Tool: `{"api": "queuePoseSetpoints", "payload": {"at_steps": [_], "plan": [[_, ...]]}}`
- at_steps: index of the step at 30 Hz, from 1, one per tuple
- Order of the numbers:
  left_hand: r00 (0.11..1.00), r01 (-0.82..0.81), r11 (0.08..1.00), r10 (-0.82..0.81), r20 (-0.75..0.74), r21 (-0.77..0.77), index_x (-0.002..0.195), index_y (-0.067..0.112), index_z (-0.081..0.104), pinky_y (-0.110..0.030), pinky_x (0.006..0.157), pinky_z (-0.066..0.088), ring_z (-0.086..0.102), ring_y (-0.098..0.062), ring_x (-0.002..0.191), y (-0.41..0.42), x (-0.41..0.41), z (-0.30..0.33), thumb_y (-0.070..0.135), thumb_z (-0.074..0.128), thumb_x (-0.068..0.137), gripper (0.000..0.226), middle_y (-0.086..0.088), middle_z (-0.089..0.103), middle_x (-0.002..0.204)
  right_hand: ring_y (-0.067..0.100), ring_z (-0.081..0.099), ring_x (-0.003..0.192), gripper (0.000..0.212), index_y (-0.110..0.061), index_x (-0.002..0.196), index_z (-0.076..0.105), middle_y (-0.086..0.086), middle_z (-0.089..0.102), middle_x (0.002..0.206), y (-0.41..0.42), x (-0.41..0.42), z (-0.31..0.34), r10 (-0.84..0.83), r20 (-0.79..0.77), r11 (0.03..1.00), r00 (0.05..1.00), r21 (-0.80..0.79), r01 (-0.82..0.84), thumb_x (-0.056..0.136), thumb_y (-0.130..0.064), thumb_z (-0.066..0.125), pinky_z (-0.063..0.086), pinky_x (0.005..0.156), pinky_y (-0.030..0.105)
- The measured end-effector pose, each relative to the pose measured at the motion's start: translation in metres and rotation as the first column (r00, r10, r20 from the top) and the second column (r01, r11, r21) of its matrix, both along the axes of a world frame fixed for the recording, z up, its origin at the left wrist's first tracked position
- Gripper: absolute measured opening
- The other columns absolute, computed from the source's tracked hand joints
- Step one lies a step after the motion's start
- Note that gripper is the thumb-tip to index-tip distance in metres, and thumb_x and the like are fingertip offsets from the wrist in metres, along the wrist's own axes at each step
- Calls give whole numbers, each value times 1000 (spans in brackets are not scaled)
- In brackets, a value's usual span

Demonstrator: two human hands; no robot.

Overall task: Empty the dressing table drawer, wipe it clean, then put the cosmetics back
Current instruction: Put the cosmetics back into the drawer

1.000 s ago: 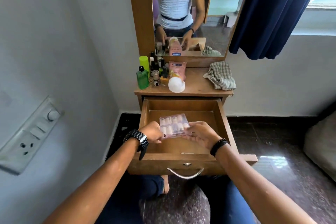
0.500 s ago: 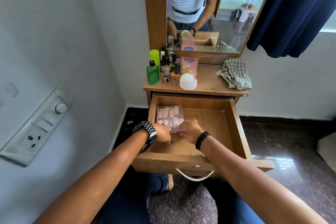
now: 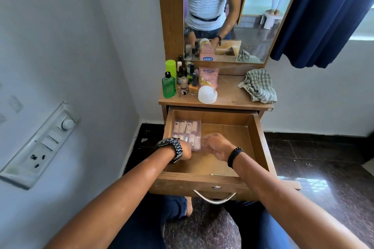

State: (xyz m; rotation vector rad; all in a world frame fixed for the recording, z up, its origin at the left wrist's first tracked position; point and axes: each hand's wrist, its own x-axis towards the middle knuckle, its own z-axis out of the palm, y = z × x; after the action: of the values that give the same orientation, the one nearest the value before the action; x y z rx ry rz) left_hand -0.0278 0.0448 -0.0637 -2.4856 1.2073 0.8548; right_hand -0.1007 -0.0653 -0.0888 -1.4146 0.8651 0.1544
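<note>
1. Where the drawer [image 3: 261, 141] stands pulled out below the wooden surface [image 3: 230, 95], a clear flat case [image 3: 187, 130] of small pale tubes in two rows lies on the drawer floor in the back-left corner, close to the left wall.
2. At the case's near edge, the left hand [image 3: 184, 150], with a dark watch on its wrist, has its fingers curled; whether they pinch the case cannot be told.
3. Just beside the case's near right corner, the right hand [image 3: 217, 146] has curled fingers, its grip equally unclear.
4. Right of both hands, the drawer floor is bare wood as far as the right wall.
5. Above, bottles [image 3: 180, 81] crowd the surface's left end; a checked cloth [image 3: 258, 87] lies at its right edge.
</note>
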Motion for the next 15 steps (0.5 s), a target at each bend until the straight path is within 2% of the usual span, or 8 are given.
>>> {"api": "queuePoseSetpoints", "payload": {"at_steps": [2, 3, 5, 7, 9, 11, 13, 15], "plan": [[997, -68, 985, 64, -30, -157, 125, 6, 50, -35, 86, 48, 58, -25, 101, -1, 8, -3, 17, 42, 92, 36, -12, 59, 118, 12, 38, 63, 33, 20, 119, 45, 2, 41, 71, -9, -6, 9, -22, 34, 997, 999, -72, 24, 89, 11, 36, 45, 66, 31], [995, -96, 966, 87, -47, -239, 124, 7, 49, -36, 86, 48, 57, -26, 100, -2, 11, -1, 16, 43, 91, 35, -11, 58, 118, 12, 42, 67, 36, 16, 124, 46, 2, 45, 74, -13, -8, 15, -25, 74, 994, 997, -104, 33, 89, 9, 40, 49, 76, 36], [989, -147, 892, 125, -79, -427, 123, 7, 46, -35, 88, 46, 54, -28, 110, -6, 16, 7, 14, 43, 92, 32, -12, 54, 122, 10, 51, 77, 29, 2, 117, 58, 2, 55, 85, -19, -9, 33, -25, 159, 979, 987, -198, 57, 90, 5, 47, 51, 80, 29], [978, -201, 739, 191, -87, -643, 127, 10, 45, -31, 84, 47, 55, -25, 110, -13, 16, 22, 17, 45, 93, 34, -9, 55, 122, 13, 56, 85, 23, -8, 104, 63, 4, 59, 93, -28, -7, 49, -54, 267, 960, 962, -252, 124, 90, 2, 49, 52, 83, 31], [950, -265, 534, 286, -124, -803, 125, 12, 46, -28, 71, 50, 60, -20, 98, -25, 16, 37, 22, 52, 92, 35, -6, 61, 113, 15, 57, 88, 20, -13, 92, 63, 4, 58, 93, -35, -3, 64, -89, 360, 943, 929, -268, 195, 90, 1, 49, 52, 85, 33], [879, -442, 318, 342, -333, -839, 117, 11, 47, -30, 61, 50, 61, -20, 85, -42, 17, 49, 24, 54, 90, 30, -6, 61, 101, 15, 58, 89, 13, -12, 93, 60, 6, 59, 97, -42, 5, 76, -141, 421, 935, 896, -241, 260, 92, -4, 50, 54, 79, 28], [733, -647, 102, 358, -578, -756, 111, 10, 46, -41, 70, 56, 64, -27, 86, -57, 18, 60, 27, 54, 90, 28, -9, 60, 98, 18, 60, 89, 9, -9, 98, 57, 10, 61, 98, -47, 15, 83, -216, 436, 936, 874, -161, 312, 94, -13, 50, 55, 78, 28], [639, -725, -13, 363, -679, -689, 106, 10, 44, -46, 70, 57, 65, -31, 85, -67, 18, 66, 31, 54, 89, 28, -12, 60, 96, 20, 62, 86, 16, -8, 99, 57, 11, 60, 95, -50, 25, 86, -268, 417, 939, 868, -89, 333, 95, -22, 51, 56, 79, 31]]}}
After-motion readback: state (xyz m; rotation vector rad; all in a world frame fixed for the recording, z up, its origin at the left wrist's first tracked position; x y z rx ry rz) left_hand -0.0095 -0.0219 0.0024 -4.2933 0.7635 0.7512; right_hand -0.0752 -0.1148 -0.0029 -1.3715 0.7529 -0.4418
